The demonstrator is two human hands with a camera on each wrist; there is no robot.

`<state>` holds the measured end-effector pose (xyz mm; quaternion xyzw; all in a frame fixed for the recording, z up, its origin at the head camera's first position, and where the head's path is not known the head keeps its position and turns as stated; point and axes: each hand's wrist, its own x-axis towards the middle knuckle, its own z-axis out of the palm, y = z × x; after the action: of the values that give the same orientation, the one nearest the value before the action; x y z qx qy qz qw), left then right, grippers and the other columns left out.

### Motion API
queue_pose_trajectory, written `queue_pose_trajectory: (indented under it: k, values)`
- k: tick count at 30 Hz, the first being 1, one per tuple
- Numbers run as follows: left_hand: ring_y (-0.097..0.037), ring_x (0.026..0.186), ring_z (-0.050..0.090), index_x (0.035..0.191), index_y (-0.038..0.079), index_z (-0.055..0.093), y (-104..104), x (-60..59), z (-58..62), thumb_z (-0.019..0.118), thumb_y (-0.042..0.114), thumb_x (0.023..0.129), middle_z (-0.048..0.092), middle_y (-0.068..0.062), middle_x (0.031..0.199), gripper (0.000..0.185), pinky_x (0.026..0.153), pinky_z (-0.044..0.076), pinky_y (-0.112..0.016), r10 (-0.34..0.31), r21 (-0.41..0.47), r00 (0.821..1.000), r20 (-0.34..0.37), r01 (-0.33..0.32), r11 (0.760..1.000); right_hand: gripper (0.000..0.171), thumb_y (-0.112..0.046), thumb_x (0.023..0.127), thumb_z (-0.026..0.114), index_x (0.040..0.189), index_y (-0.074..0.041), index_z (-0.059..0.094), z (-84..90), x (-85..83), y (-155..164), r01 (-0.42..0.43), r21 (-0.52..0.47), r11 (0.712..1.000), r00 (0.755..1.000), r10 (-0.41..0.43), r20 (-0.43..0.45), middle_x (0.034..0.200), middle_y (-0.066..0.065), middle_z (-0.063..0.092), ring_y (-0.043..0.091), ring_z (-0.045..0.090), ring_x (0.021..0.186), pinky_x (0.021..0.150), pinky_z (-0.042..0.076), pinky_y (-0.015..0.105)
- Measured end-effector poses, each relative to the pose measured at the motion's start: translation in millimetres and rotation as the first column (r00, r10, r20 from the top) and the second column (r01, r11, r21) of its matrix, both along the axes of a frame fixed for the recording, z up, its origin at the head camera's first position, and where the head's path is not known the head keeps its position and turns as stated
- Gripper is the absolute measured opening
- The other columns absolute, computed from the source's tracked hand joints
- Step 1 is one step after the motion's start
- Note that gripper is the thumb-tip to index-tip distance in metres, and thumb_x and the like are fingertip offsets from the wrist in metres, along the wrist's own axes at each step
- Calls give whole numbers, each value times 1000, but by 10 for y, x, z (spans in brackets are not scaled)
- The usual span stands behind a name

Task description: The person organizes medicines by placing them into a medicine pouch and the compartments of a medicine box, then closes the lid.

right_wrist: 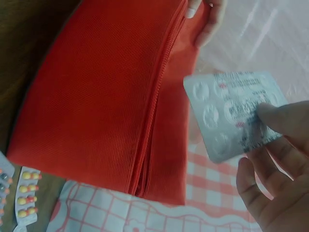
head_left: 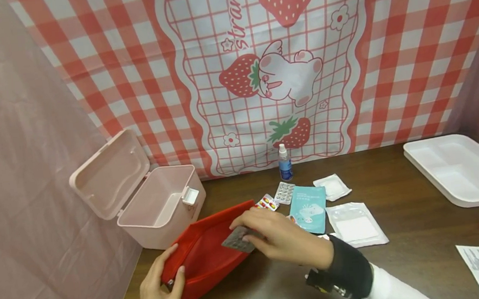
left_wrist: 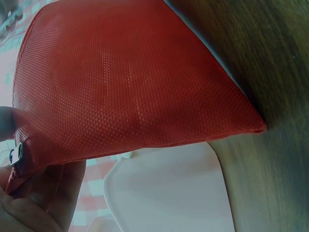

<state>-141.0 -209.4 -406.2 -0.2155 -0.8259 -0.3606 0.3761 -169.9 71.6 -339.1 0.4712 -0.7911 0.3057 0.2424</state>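
- The two hands are held apart, each with its own thing.
- The left end of a red zip pouch (head_left: 200, 286) is gripped beside the zip by the left hand (head_left: 159, 289), apparently so that the mouth is kept gaping and the pouch steadied.
- A silver blister pack (head_left: 237, 241) is pinched at one edge by the right hand (head_left: 277, 234), leaving most of it clear of the fingers; it is held at the pouch's mouth, and whether the lining is touched cannot be told.
- Toward the left edge of the desk (head_left: 417, 229), a pink box (head_left: 150, 235) is stood with its lid (head_left: 111, 175) tipped back, so its inside is exposed.
- Near the back edge, a spray bottle (head_left: 285, 167) is stood upright, perhaps out of the hands' way.
- Beyond the right hand, a teal packet (head_left: 309, 212), a capsule blister (head_left: 267, 202) and two white packets (head_left: 357, 227) are laid flat, presumably within easy reach.
- By the back right corner, a white tray (head_left: 459, 173) is set.
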Motion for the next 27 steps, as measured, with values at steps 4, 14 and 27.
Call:
queue_pose_trajectory:
  k: [4,14,27]
  values:
    - [3,100,55,118,3,59,-4,-5,-5,68,-11,66,64,-11,106,54,84,38,-4,1,-2,1000,-6,-1,1000,24,-4,81,62,103,-13,60,20,-70,-143,17,3,1000,999,-17,-44,95,-7,61,7,53,86,76,43,21]
    - [2,100,56,117,2,59,-5,-10,-26,68,-11,65,64,-11,107,55,83,39,-5,-13,-6,999,-38,12,1000,17,-9,85,58,100,-16,60,-110,-185,-433,43,152,987,995,-28,-100,89,-8,61,7,53,86,81,43,22]
    - [0,99,56,118,2,59,-20,-23,-30,69,-11,62,65,-9,107,58,83,39,-6,-16,-30,997,-72,14,999,20,-12,79,64,93,-26,67,-272,-227,-611,96,510,855,991,-36,-126,82,-12,63,8,54,80,63,36,19]
